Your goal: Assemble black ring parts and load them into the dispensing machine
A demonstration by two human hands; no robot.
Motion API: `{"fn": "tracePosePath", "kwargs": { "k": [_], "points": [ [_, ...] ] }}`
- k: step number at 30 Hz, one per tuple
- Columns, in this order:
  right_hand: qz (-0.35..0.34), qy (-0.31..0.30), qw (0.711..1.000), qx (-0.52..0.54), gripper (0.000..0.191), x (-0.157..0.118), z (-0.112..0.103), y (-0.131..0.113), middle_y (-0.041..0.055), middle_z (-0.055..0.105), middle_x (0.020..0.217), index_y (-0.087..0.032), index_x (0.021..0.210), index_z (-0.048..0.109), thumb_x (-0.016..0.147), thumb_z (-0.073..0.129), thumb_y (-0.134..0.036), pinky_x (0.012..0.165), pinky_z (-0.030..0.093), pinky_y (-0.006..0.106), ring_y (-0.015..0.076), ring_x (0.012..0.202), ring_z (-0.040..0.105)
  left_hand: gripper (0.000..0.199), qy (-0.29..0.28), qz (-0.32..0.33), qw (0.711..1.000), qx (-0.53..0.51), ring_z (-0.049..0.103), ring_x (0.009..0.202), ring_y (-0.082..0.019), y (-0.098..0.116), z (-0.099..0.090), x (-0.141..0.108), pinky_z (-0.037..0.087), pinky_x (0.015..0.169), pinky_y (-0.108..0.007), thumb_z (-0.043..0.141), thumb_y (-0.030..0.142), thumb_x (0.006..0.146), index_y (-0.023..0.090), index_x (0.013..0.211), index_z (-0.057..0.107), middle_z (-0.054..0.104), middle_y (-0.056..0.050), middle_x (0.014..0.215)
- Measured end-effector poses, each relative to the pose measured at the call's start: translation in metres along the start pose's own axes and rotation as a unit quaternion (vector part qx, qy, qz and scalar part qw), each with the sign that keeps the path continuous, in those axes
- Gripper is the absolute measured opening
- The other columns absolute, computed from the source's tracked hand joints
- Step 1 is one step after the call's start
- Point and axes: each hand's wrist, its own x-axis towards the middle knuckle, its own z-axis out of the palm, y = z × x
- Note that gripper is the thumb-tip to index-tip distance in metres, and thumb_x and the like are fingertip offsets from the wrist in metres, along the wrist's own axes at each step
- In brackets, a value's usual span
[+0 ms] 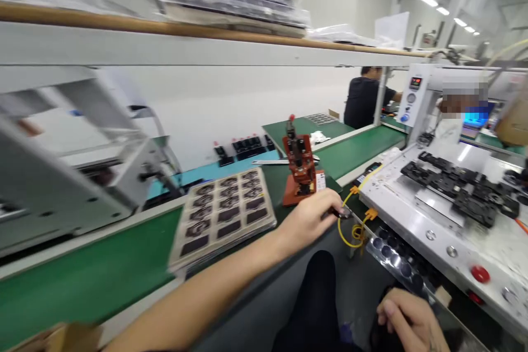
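My left hand (311, 219) reaches forward over the bench edge, its fingers pinched round a small dark part (341, 212). Just behind it stands a red-brown clamp fixture (301, 162) with a white label. A yellow coiled cord (350, 241) hangs right beside the fingertips. Low on the right, my right hand (406, 316) rests near my lap with curled fingers; what it holds, if anything, is hidden. To the left of the fixture lies a beige tray (264, 219) with rows of dark parts in its pockets.
At right, a white machine (466, 264) with buttons bears black fixtures (474, 206). Below its edge sits a clear tray (388, 258) of round parts. A shelf (165, 47) crosses above. A grey machine (82, 176) stands left. A person (363, 99) sits beyond the green conveyor (363, 148).
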Motion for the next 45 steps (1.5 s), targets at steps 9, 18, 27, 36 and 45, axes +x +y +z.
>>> {"fn": "tracePosePath", "kwargs": {
  "k": [9,18,27,36,45],
  "points": [
    [-0.057,0.16,0.985,0.011,0.047,0.039,-0.056,-0.081,0.0047,0.071,0.103,-0.025,0.137,0.07,0.093,0.082,-0.036,0.075,0.06,0.033,0.0183,0.078,0.065,0.019,0.045,0.302,0.95,-0.06,0.077,0.094,-0.024,0.057,0.065,0.04,0.065,0.084,-0.035,0.051,0.014,0.109,0.018,0.121,0.065,0.078,-0.013,0.104],
    [0.004,0.183,0.982,0.044,0.04,0.032,-0.071,-0.081,-0.0012,0.067,0.085,-0.024,0.119,0.076,0.083,0.09,-0.034,0.066,0.054,0.029,0.016,0.072,0.061,0.019,0.019,0.337,0.938,-0.08,0.076,0.091,-0.023,0.068,0.074,0.059,0.064,0.083,-0.035,0.048,0.015,0.111,0.016,0.115,0.066,0.078,-0.013,0.101],
    [0.038,0.261,0.965,0.015,0.042,0.008,-0.122,-0.072,-0.0021,0.066,0.077,-0.021,0.112,0.077,0.077,0.093,-0.038,0.063,0.052,0.029,0.0154,0.067,0.059,0.018,-0.016,0.364,0.92,-0.146,0.074,0.094,-0.022,0.093,0.124,0.106,0.063,0.085,-0.032,0.048,0.017,0.112,0.018,0.112,0.066,0.075,-0.011,0.104],
    [0.048,0.425,0.9,-0.084,0.044,-0.028,-0.197,-0.048,0.0024,0.067,0.081,-0.019,0.11,0.073,0.08,0.088,-0.049,0.06,0.054,0.031,0.017,0.065,0.056,0.033,-0.17,0.162,0.959,-0.156,0.068,0.118,-0.027,0.082,0.174,0.242,0.056,0.105,-0.044,0.068,0.035,0.103,0.019,0.131,0.062,0.071,-0.013,0.127],
    [0.052,0.47,0.874,-0.107,0.047,-0.062,-0.209,-0.067,0.0021,0.067,0.079,-0.021,0.114,0.074,0.082,0.088,-0.052,0.063,0.057,0.033,0.0196,0.069,0.062,0.044,-0.346,0.15,0.926,-0.001,0.073,0.106,-0.032,0.098,0.246,0.34,0.055,0.09,-0.036,0.086,0.049,0.081,0.015,0.106,0.079,0.08,-0.012,0.11]
  ]
}}
